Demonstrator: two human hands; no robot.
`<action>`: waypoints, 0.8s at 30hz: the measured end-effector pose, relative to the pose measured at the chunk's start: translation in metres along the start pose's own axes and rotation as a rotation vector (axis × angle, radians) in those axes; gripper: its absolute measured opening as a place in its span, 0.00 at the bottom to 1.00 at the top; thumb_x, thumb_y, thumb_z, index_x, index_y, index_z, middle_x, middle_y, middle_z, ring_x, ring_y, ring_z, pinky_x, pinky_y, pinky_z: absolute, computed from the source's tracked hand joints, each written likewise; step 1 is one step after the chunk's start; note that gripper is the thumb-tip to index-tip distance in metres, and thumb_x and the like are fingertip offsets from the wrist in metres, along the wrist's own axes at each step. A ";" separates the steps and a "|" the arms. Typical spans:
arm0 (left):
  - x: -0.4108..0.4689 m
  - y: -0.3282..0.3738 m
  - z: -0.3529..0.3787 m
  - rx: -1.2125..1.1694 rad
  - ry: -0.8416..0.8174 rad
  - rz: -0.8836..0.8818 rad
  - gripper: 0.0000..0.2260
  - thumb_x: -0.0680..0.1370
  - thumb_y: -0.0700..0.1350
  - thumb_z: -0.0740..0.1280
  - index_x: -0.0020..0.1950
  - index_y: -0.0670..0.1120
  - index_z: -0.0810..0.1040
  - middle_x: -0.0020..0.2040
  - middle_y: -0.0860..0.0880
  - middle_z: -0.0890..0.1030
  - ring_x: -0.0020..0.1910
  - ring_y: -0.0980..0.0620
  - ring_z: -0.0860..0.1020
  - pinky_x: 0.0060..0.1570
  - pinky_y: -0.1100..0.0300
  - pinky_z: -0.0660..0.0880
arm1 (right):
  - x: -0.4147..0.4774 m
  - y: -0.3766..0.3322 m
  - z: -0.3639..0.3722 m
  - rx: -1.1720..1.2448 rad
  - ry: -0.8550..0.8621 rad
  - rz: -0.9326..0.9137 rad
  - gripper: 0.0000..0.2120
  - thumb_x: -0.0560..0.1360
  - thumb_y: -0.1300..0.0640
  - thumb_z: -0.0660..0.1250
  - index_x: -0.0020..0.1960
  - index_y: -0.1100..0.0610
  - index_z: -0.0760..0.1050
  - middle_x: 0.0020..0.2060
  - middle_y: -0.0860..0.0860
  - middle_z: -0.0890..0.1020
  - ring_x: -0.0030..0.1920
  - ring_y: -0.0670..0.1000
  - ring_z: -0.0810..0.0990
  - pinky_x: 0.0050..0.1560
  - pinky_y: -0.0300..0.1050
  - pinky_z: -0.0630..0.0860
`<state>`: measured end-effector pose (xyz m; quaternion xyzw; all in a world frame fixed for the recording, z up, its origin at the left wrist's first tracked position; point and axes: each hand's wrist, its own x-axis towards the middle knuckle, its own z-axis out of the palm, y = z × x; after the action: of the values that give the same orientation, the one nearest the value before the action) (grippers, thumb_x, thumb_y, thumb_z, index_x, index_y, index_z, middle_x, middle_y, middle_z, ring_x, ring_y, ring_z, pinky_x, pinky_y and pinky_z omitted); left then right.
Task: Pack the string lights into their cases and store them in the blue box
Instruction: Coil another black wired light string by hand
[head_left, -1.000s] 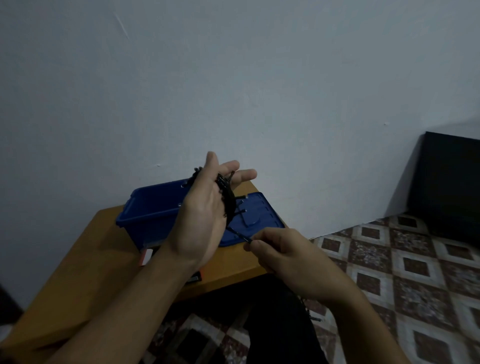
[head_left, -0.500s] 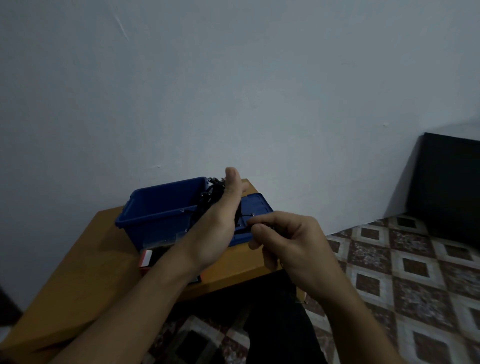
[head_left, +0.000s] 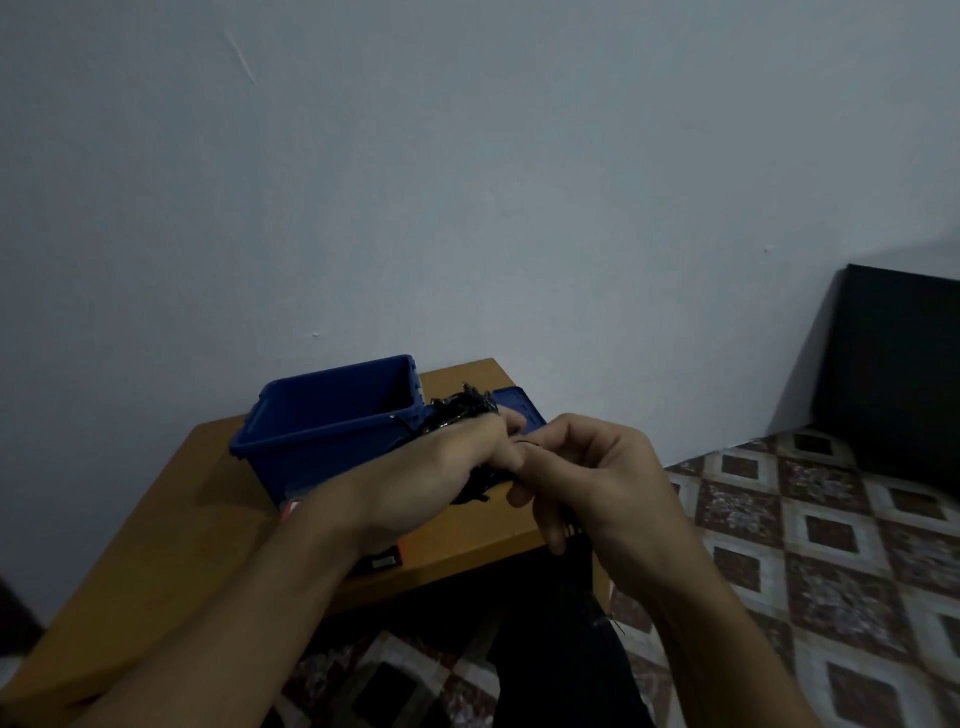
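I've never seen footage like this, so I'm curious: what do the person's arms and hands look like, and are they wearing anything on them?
Both are bare. The left hand and right hand wear no gloves, and I can see no rings, watch or bracelet in this dim light. Both forearms are uncovered right to the picture's bottom edge, so no sleeves show. No markings stand out.

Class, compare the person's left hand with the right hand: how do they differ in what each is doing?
The left hand is wrapped in a black coil of string lights; the right hand pinches only a single strand. The left hand lies back-up, pointing toward the blue box; the right hand curls inward beside it. Both are bare and hover over the wooden table.
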<state>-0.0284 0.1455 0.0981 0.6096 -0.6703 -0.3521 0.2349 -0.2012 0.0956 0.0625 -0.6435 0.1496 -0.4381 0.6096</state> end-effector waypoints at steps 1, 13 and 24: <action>0.003 0.015 0.000 -0.048 -0.006 -0.055 0.11 0.67 0.40 0.72 0.46 0.49 0.76 0.37 0.52 0.77 0.47 0.55 0.75 0.46 0.63 0.73 | 0.000 0.000 -0.001 0.022 -0.002 0.011 0.08 0.76 0.61 0.71 0.44 0.67 0.78 0.32 0.60 0.83 0.20 0.51 0.71 0.23 0.39 0.68; -0.017 0.026 0.001 0.054 0.015 -0.065 0.03 0.82 0.43 0.65 0.52 0.45 0.76 0.43 0.52 0.84 0.45 0.55 0.82 0.54 0.54 0.79 | 0.003 -0.007 -0.009 0.283 -0.032 0.041 0.07 0.67 0.60 0.73 0.43 0.62 0.84 0.34 0.58 0.82 0.22 0.49 0.68 0.23 0.38 0.67; -0.021 0.017 -0.005 -0.370 -0.197 -0.061 0.16 0.78 0.51 0.66 0.33 0.44 0.72 0.23 0.49 0.69 0.22 0.51 0.69 0.49 0.48 0.78 | 0.003 -0.006 -0.008 0.251 0.074 -0.068 0.08 0.70 0.64 0.70 0.48 0.63 0.83 0.37 0.58 0.84 0.25 0.48 0.67 0.25 0.40 0.65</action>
<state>-0.0324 0.1650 0.1169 0.5386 -0.5954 -0.5340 0.2651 -0.2071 0.0897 0.0681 -0.5502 0.0942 -0.4972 0.6642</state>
